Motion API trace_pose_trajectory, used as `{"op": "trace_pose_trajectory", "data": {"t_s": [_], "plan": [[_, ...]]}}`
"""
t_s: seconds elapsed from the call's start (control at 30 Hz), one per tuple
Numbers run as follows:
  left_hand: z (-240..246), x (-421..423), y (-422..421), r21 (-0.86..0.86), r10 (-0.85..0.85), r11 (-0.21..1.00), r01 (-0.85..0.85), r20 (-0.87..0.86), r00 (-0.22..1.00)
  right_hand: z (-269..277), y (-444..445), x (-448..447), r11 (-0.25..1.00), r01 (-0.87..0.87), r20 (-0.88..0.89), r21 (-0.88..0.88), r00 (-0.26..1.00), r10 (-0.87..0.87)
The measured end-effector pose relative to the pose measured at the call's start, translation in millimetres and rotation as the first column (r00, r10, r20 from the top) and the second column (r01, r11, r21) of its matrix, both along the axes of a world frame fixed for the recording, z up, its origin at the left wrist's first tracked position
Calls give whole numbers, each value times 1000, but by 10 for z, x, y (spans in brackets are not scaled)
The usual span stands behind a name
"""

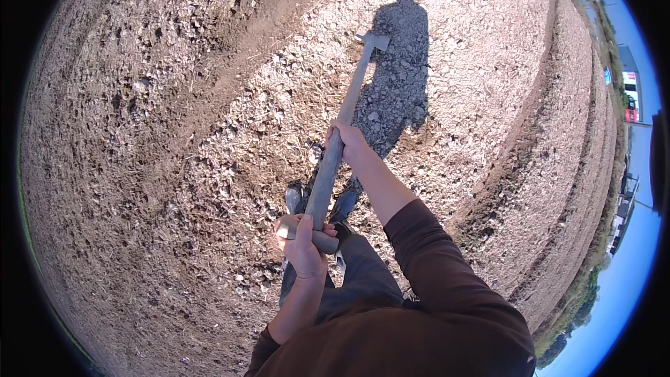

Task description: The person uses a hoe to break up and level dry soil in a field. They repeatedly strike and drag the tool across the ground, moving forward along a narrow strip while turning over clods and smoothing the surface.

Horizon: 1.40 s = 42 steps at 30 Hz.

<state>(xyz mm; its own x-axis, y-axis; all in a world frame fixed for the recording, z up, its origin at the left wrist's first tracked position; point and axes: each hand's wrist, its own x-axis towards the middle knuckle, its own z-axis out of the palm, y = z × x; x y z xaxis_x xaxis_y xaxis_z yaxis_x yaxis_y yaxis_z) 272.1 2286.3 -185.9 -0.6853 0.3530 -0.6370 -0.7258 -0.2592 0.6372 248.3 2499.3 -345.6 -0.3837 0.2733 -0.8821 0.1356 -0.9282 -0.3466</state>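
Note:
A long T-handled spade (324,178) with a wooden shaft slants away from my body over the soil. My left hand (303,243) is wrapped around its crosswise grip, close to my legs. Farther along, my right hand (349,142) is closed around the middle of the shaft. At the far end, the spade's head (373,41) shows as a short, pale crosspiece against my shadow. How deep the blade sits in the ground, if at all, cannot be told. My shoes are partly hidden behind the shaft and my left hand.
Dry, cloddy soil (157,178) with straw bits surrounds me. My shadow (403,52) falls ahead. A darker, smoother strip (230,78) runs diagonally to the left, and a shallow furrow (515,131) curves along the right. Buildings (629,84) stand beyond the field's edge.

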Motion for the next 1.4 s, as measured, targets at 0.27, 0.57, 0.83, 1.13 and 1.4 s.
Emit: {"op": "trace_pose_trajectory", "data": {"t_s": [0.27, 0.57, 0.83, 1.13, 1.4], "plan": [[537, -47, -1333, -439, 260, 887, -146, 213, 942, 70, -1409, 236, 955, -116, 5, -273, 993, 122], [1083, 267, -3059, -882, 186, 424, -204, -136, 973, 38, -2784, 50, 932, -97, 91, -350, 986, 137], [77, -644, -1007, -196, -7, 981, 10, 16, 1000, -34, -1511, -495, 997, -51, -21, -62, 999, 49], [461, -685, -1030, -105, -123, 986, 128, 59, 991, 652, -1484, -396, 997, 24, -95, -67, 995, -30], [1229, -625, -2788, -658, -159, 752, 43, -117, 980, 8, -2288, -628, 959, 130, 124, -252, 987, -102]]}}
